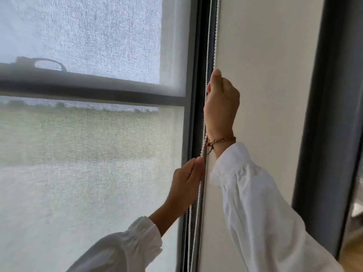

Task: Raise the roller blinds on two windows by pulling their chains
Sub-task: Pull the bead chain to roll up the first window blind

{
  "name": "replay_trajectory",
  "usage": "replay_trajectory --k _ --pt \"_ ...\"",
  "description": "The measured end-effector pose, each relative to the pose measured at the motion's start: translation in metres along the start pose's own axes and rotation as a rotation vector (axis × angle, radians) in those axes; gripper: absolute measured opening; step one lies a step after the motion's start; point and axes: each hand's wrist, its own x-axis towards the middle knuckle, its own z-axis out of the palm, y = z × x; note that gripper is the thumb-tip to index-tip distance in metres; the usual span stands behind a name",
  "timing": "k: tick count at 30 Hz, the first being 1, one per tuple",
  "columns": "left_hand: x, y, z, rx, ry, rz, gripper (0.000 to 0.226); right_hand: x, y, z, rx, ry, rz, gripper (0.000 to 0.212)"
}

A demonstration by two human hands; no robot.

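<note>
Sheer blind (pixel 88 154), beaded chain (pixel 209 36), cream wall (pixel 265 75)

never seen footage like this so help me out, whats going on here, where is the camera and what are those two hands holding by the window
This is one picture from a camera worn on a person's head, looking forward and down at their own hands. No machine is involved. In front is a window covered by a translucent white fabric roller blind, with a dark grey window frame at its right edge. Down that frame hangs a white beaded chain in a loop. The right hand, with a thin braided bracelet on its wrist, grips the chain higher up. The left hand pinches it lower down. Both arms wear loose white sleeves. Right of the chain is a plain cream wall.
</note>
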Motion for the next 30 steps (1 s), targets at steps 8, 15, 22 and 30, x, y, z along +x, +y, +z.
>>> replay_trajectory --k 8,15,22,30 --pt "0.054 0.068 -0.043 -0.355 -0.006 0.020 0.031 -0.098 0.059 -0.013 -0.083 -0.053 -0.063 0.036" --pt "0.101 0.114 -0.038 -0.315 0.103 -0.085 0.034 -0.126 0.078 0.007 0.073 -0.131 -0.103 0.037" --pt "0.113 0.073 -0.044 -0.079 0.281 0.179 0.045 -0.057 0.095 0.019 0.541 -0.090 0.556 0.041" --pt "0.078 -0.020 -0.048 0.068 0.186 0.057 0.044 0.040 0.058 0.063 0.546 -0.285 0.512 0.021"
